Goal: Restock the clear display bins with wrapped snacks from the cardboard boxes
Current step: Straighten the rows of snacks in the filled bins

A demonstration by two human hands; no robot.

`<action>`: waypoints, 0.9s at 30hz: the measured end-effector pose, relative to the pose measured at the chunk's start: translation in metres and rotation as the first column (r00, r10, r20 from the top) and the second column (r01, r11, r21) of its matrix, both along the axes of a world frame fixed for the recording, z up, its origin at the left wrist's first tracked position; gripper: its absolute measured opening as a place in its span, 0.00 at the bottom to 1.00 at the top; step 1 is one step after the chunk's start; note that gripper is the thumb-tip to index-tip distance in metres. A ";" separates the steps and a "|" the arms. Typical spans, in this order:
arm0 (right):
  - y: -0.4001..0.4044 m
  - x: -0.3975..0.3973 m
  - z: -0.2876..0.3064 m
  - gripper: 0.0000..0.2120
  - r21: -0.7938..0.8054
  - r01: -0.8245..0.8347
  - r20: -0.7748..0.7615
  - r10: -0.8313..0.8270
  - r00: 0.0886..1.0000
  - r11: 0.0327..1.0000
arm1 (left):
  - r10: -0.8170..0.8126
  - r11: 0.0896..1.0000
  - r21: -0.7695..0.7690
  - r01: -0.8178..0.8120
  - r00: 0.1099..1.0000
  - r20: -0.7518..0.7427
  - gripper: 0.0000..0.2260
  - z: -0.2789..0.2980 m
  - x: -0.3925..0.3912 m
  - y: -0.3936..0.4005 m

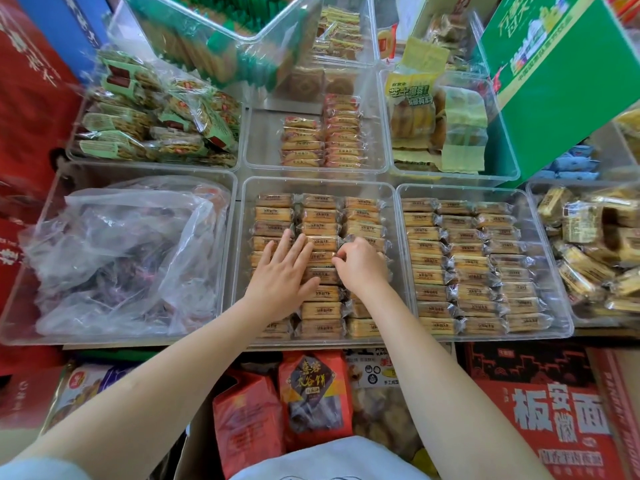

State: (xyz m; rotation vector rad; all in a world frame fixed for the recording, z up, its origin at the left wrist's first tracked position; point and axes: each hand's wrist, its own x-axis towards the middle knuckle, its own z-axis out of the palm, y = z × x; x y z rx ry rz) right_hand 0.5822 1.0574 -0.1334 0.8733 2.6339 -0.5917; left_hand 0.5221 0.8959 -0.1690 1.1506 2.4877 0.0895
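A clear display bin (242, 209) at front centre holds three rows of golden wrapped snacks (322, 310). My left hand (282, 275) lies flat with straight fingers on the left and middle rows. My right hand (360, 265) sits over the right row, its fingertips curled and pinching the edge of a wrapped snack (341, 249) between the middle and right rows. Both forearms reach in from below.
A second bin (557, 306) of the same snacks stands to the right. A bin with a crumpled plastic bag (121, 251) is on the left. Behind are bins of other packets (322, 143), a green carton (568, 74), and red bags (311, 393) below the shelf.
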 end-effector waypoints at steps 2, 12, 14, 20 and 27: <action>0.001 0.001 -0.008 0.07 -0.087 0.090 -0.057 -0.095 0.994 0.992 | -0.010 1.000 -0.020 0.010 1.000 -0.010 0.33 0.001 0.000 -0.001; -0.008 0.002 -0.026 0.12 -0.141 0.264 -0.234 -0.292 0.927 0.954 | -0.045 0.999 0.003 0.045 0.998 -0.048 0.34 -0.001 -0.004 0.000; -0.008 0.002 -0.028 0.12 -0.141 0.251 -0.246 -0.280 0.928 0.958 | -0.123 0.992 0.003 0.124 0.989 -0.078 0.35 -0.001 0.000 0.001; -0.003 0.006 -0.020 0.05 -0.140 0.182 -0.256 -0.213 0.943 0.973 | -0.170 0.985 -0.025 0.169 0.984 -0.056 0.37 -0.009 0.006 0.004; -0.006 0.039 -0.005 0.17 0.060 -0.093 -0.054 0.097 0.994 0.994 | -0.168 0.985 -0.043 0.166 0.984 -0.056 0.39 -0.009 0.009 0.005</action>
